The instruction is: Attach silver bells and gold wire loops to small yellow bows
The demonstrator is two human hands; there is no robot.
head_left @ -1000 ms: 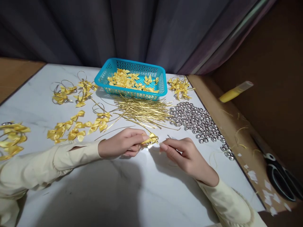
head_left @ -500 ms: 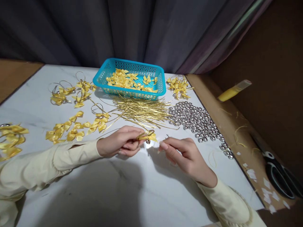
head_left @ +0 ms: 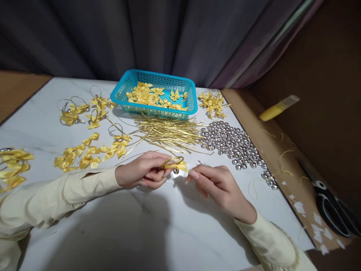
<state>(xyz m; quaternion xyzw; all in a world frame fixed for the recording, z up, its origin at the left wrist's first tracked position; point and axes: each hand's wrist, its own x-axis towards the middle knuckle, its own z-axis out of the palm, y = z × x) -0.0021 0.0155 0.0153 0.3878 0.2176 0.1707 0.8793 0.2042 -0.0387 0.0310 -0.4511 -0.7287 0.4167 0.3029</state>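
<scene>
Just below the pile of gold cords (head_left: 169,133), the left hand (head_left: 142,171) pinches a yellow ribbon bow (head_left: 176,165) with a small gold loop and silver bell, its long axis running left to right. Right of the bow, the right hand (head_left: 218,184) hovers with fingers curled, fingertips nearly touching; whether it holds anything cannot be told. Both work low over the white surface (head_left: 158,226).

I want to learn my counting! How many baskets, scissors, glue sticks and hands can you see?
Basket: 1
Scissors: 1
Glue stick: 1
Hands: 2, the left hand and the right hand
Total: 5
</scene>
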